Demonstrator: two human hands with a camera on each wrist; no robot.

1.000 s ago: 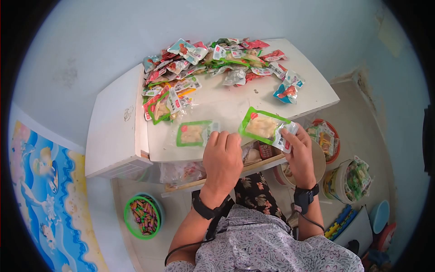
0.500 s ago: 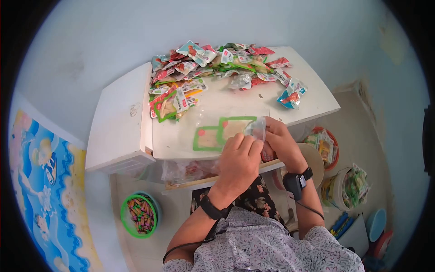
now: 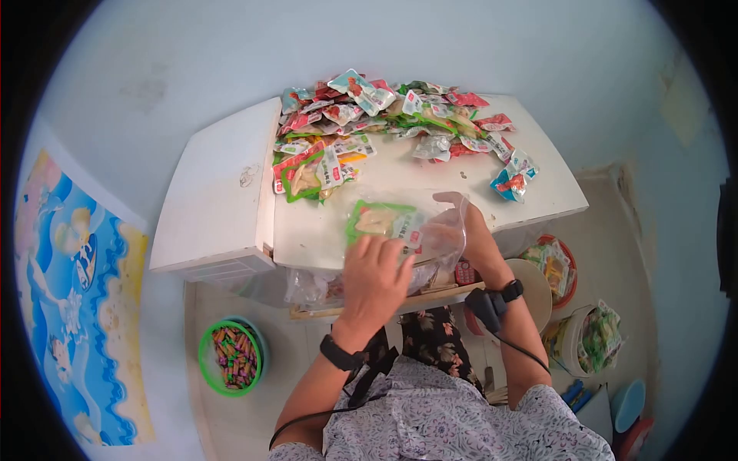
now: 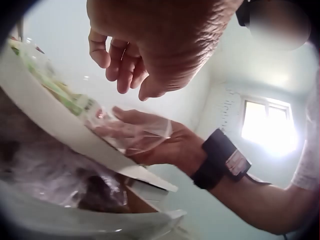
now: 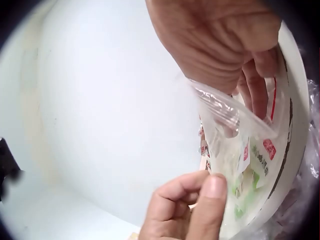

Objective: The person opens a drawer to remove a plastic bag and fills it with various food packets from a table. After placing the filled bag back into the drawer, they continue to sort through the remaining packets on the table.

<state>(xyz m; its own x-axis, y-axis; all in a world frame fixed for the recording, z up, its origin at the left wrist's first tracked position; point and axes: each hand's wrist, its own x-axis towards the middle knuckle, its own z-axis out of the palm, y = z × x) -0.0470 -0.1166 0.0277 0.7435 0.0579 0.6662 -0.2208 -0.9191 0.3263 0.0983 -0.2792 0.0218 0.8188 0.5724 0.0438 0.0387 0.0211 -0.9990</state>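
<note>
A clear plastic bag (image 3: 443, 247) lies at the table's front edge with green-edged packets (image 3: 375, 220) of pale food inside, their white ends toward the right. My right hand (image 3: 478, 237) is inside the bag's mouth; in the right wrist view its fingers (image 5: 256, 90) reach in behind the clear film (image 5: 220, 102). My left hand (image 3: 374, 283) is at the near side of the bag, over the packets' lower edge. Its fingers hang loosely bent in the left wrist view (image 4: 150, 50), with nothing seen between them.
Colourful packets (image 3: 338, 115) are heaped along the table's back and left, and a blue-and-red one (image 3: 513, 183) lies at the right. Below are an open drawer (image 3: 307, 311) with plastic bags, a green basket (image 3: 232, 357), a red basket (image 3: 567, 269) and a bucket (image 3: 561, 338).
The right hand has brought its green-edged packet left into the bag, where it now overlaps the other one. The right fingers have let go of it. The left hand has moved left along the bag.
</note>
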